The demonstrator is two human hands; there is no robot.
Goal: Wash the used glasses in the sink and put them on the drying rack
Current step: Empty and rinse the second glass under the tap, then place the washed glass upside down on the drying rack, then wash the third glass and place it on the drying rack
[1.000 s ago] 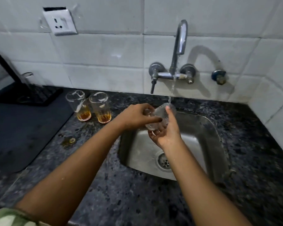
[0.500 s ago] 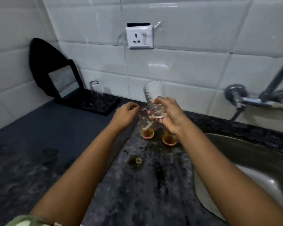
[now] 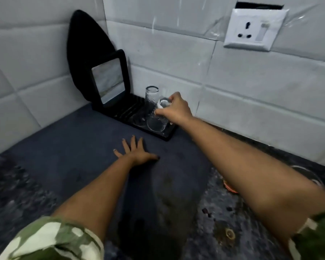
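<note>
The right hand (image 3: 176, 107) reaches toward eleven o'clock, fingers curled round the base of an upturned wet glass (image 3: 159, 117) whose mouth rests tilted on the black drying rack (image 3: 165, 135). A second washed glass (image 3: 151, 96) stands mouth-down on the rack just behind it, at about eleven o'clock from the held one, close against it. The left hand (image 3: 134, 152) lies flat on the dark mat (image 3: 64, 156), fingers straight and spread, holding nothing, at seven o'clock from the rack. A white wall socket (image 3: 254, 28) sits at two o'clock.
</note>
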